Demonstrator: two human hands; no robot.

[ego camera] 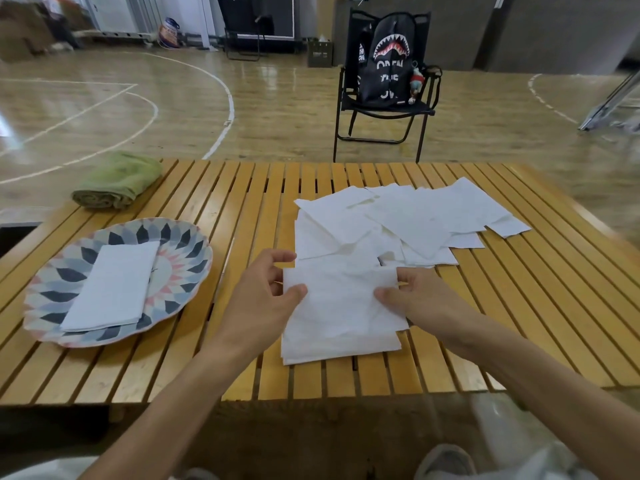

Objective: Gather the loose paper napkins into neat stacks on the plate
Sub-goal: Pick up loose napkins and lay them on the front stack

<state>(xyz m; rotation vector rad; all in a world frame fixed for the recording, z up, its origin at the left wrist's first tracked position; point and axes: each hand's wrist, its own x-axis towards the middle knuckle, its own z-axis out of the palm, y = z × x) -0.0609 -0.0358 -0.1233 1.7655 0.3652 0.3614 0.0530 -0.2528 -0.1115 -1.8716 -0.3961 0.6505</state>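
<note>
Both hands center frame, left hand and right hand pinching napkin, loose pile behind, folded stack on plate at left

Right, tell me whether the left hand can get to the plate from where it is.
Probably yes: the left hand sits just right of the plate, with only bare table between, though it grips a napkin.

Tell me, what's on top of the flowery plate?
A neat stack of folded white paper napkins lies on the round patterned plate. The plate's painted middle beneath the stack is covered, and how many napkins it holds cannot be counted.
</note>
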